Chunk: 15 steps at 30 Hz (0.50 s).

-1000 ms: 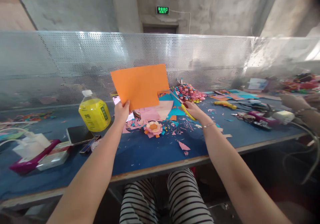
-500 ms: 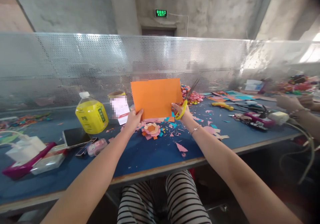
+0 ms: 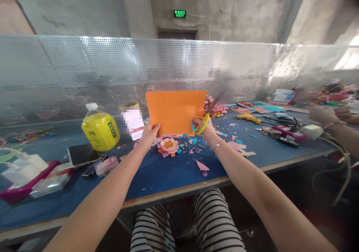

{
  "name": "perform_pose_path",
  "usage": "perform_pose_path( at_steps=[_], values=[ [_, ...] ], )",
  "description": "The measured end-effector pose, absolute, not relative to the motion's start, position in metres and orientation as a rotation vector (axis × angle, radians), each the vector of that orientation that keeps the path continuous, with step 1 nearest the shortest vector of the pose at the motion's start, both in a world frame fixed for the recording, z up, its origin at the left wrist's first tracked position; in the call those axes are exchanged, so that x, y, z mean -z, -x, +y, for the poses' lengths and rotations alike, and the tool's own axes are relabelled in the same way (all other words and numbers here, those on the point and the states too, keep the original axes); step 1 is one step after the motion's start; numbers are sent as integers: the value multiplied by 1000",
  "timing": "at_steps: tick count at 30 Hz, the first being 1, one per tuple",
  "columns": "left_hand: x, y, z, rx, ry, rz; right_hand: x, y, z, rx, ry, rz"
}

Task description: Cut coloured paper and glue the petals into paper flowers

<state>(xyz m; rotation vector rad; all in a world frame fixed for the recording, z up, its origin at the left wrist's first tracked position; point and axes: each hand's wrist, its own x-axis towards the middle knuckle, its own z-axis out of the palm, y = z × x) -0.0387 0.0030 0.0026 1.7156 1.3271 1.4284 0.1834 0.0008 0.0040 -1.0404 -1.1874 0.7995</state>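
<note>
An orange sheet of paper [image 3: 175, 113] is held upright above the table between both hands. My left hand [image 3: 151, 133] pinches its lower left corner, thumb in front. At the lower right edge, my right hand [image 3: 206, 128] grips the paper and also carries yellow-handled scissors [image 3: 202, 126], whose blades point up and to the right. Just below the sheet, a pink and cream paper flower [image 3: 169, 146] with an orange centre lies on the table. Pink, blue and orange paper scraps [image 3: 202, 166] are scattered around it. Part of the right fingers is hidden by the scissor handles.
On the left stand a yellow-labelled bottle [image 3: 101, 128], a phone [image 3: 82, 155] and a purple power strip [image 3: 30, 184]. A yellow glue gun [image 3: 248, 118] lies to the right. A perforated metal screen [image 3: 112, 68] runs along the back. Another person's hand [image 3: 322, 118] is at far right.
The orange sheet's upper edge has dropped slightly and its right corner has shifted right. Both hands keep their hold, and the scissors stay in the right hand. The camera view has shifted a little.
</note>
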Motion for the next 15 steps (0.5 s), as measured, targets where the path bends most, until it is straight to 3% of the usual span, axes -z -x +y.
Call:
perform_pose_path(
  at_steps=[6,15],
  values=[
    [-7,37,-4,-1398,-1526,1048,-5,-186,4,-747,1064,-1093],
    [-20,30,-17,-1470,-1107,816,-3,-196,10,-880,659,-1066]
  ],
)
